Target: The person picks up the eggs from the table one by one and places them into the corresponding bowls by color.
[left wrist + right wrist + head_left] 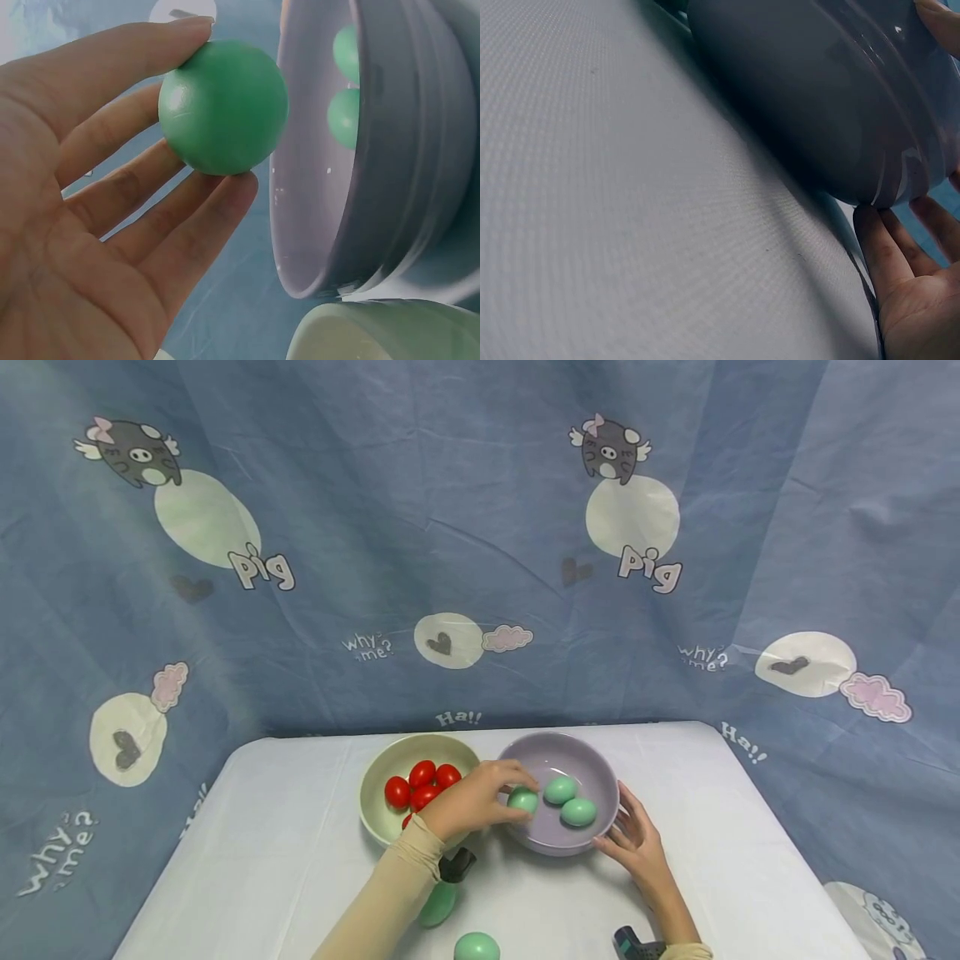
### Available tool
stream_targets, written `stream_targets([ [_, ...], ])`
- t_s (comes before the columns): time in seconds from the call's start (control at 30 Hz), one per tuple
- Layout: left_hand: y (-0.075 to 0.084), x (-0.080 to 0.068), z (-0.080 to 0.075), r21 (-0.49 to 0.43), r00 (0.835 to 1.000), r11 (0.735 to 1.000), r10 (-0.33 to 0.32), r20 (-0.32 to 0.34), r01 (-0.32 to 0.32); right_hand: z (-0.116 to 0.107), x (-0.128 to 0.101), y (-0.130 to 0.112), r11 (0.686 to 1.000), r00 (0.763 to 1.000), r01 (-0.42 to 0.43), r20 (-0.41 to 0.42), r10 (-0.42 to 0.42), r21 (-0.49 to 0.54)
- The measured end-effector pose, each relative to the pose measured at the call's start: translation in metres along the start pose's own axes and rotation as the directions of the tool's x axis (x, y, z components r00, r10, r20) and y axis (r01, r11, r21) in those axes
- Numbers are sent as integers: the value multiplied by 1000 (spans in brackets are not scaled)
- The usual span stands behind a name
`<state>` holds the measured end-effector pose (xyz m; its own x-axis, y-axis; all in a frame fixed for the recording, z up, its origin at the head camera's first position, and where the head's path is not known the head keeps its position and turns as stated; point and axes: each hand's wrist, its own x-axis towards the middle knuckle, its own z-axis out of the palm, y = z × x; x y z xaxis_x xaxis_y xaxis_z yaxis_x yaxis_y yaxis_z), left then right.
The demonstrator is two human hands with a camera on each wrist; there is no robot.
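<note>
your left hand (468, 802) pinches a green egg (522, 799) between thumb and fingertips just over the near-left rim of the purple bowl (600, 768), beside two eggs inside; your right hand (637, 847), fingers relaxed, braces the bowl's near-right side, steadying it.

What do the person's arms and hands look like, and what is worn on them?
Both hands are bare, with no gloves or rings visible. The left arm wears a snug beige long sleeve that ends at the wrist of the left hand. Under that wrist sits a small black device. The right hand shows a similar beige cuff and a dark device at the frame's bottom edge.
</note>
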<state>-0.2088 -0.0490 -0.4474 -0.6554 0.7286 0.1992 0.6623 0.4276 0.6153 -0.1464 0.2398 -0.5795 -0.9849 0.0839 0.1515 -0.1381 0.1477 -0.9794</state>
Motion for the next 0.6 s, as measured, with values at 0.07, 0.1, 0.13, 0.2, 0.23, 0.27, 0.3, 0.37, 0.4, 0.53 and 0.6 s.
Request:
stream_targets([
  [0.07,-2,6,0,22,1000,1000,-1,9,0,0,0,0,1000,1000,-3,5,3,-1],
  [0.1,-4,10,0,31,1000,1000,-1,15,1,-1,1,0,1000,1000,-1,6,1,-2],
  [0.13,-5,13,1,42,1000,999,-5,21,4,-1,1,0,1000,1000,1,7,-1,-5],
  [0.2,-8,20,2,63,999,998,-6,32,4,-1,1,0,1000,1000,2,8,-2,-8],
  [0.23,-9,24,3,71,999,997,-11,39,8,-1,1,0,1000,1000,3,8,-3,-9],
  [0.27,-11,28,3,77,999,997,-14,45,10,-2,1,0,1000,1000,8,7,-8,-9],
  [0.3,-12,32,4,78,999,997,-13,50,9,-2,1,0,1000,1000,8,8,-8,-8],
  [0.37,-16,40,5,69,998,998,-15,55,11,-2,2,0,1000,1000,4,8,-4,-5],
  [0.4,-18,43,6,57,998,998,-23,58,20,-2,2,0,1000,1000,3,8,-3,-3],
  [0.53,-24,54,7,0,996,998,-68,64,68,-2,1,0,1000,1000,1,9,-1,-3],
  [0.6,-27,58,8,-17,994,996,-89,69,91,-2,1,0,1000,1000,6,14,-6,-4],
])
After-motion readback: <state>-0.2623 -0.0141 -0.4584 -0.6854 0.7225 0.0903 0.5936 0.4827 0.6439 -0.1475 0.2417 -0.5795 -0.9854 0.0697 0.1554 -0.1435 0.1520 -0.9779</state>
